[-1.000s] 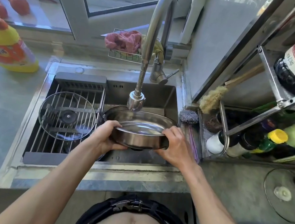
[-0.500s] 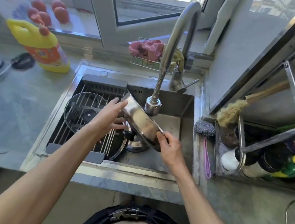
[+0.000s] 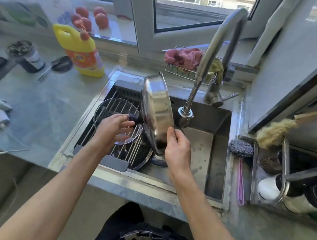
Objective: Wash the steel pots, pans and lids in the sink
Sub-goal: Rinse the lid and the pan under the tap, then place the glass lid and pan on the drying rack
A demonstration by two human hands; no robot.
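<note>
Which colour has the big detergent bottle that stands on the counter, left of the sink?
The detergent bottle is yellow with an orange label, seen in the head view.

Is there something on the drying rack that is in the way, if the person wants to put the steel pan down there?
Yes. A glass lid lies on the drying rack, directly left of the tilted steel pan that the right hand grips. The left hand is over the lid, so it covers part of the rack.

We count one steel pan (image 3: pixel 155 111) above the sink (image 3: pixel 218 148), one glass lid (image 3: pixel 113 113) on the rack at its left, one faucet (image 3: pixel 214 52) behind it, five tomatoes (image 3: pixel 101 20) beyond it, one yellow detergent bottle (image 3: pixel 80 49) left of it, one steel scourer (image 3: pixel 241 148) at its right.
</note>
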